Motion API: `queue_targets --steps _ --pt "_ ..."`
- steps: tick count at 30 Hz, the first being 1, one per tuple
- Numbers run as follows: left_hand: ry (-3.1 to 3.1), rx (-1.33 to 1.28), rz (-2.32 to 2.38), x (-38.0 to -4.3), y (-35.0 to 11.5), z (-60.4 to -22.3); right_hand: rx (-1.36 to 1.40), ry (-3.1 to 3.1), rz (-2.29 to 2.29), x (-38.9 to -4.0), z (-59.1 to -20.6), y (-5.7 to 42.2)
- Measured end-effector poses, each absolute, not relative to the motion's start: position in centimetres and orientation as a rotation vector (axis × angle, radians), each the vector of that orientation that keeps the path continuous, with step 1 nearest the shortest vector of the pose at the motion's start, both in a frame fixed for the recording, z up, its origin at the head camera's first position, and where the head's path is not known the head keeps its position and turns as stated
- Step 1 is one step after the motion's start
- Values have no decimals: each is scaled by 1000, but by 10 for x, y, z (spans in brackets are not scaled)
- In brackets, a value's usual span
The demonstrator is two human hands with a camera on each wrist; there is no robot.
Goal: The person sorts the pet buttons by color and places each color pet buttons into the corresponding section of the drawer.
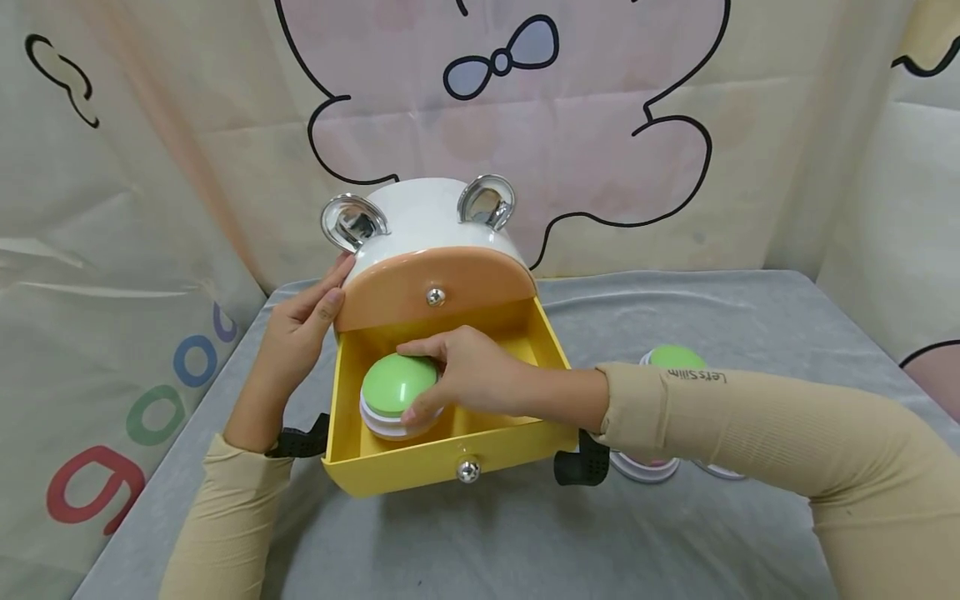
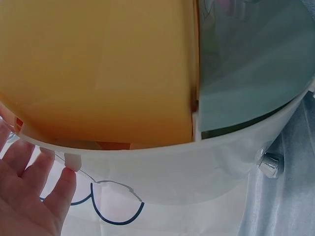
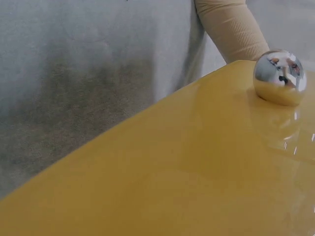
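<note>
A white rounded storage box [image 1: 427,204] with silver ears stands on the cloth, an orange drawer front above a pulled-out yellow drawer [image 1: 397,475]. My left hand [image 1: 292,333] steadies the box's left side with its fingers extended; in the left wrist view that hand [image 2: 37,191] touches the white shell's edge. Inside the drawer's left part sits a round jar [image 1: 393,385] with a green domed lid and white base. My right hand [image 1: 480,375] reaches over the drawer and grips that jar between thumb and fingers. The right wrist view shows only the drawer front [image 3: 197,147] and its silver knob [image 3: 280,78].
Another green-lidded jar [image 1: 677,357] stands to the right, partly behind my right sleeve. Below the sleeve show the white rims of more round jars [image 1: 647,472]. A grey cloth [image 1: 465,550] covers the table, and a printed curtain [image 1: 600,150] hangs behind it.
</note>
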State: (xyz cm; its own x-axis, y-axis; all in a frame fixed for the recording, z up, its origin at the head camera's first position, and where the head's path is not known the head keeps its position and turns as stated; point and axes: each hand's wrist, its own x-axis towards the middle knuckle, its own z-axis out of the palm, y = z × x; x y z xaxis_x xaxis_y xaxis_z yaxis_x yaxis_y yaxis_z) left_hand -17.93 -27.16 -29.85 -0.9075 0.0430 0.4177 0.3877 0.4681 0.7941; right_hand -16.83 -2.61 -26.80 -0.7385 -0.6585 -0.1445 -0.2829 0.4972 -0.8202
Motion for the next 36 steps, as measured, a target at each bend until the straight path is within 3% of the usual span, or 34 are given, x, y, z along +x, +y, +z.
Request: queue_targets --steps 36 --pt "-2406 -351 -1369 -179 -272 -298 -925 2346 -973 -167 -279 -27"
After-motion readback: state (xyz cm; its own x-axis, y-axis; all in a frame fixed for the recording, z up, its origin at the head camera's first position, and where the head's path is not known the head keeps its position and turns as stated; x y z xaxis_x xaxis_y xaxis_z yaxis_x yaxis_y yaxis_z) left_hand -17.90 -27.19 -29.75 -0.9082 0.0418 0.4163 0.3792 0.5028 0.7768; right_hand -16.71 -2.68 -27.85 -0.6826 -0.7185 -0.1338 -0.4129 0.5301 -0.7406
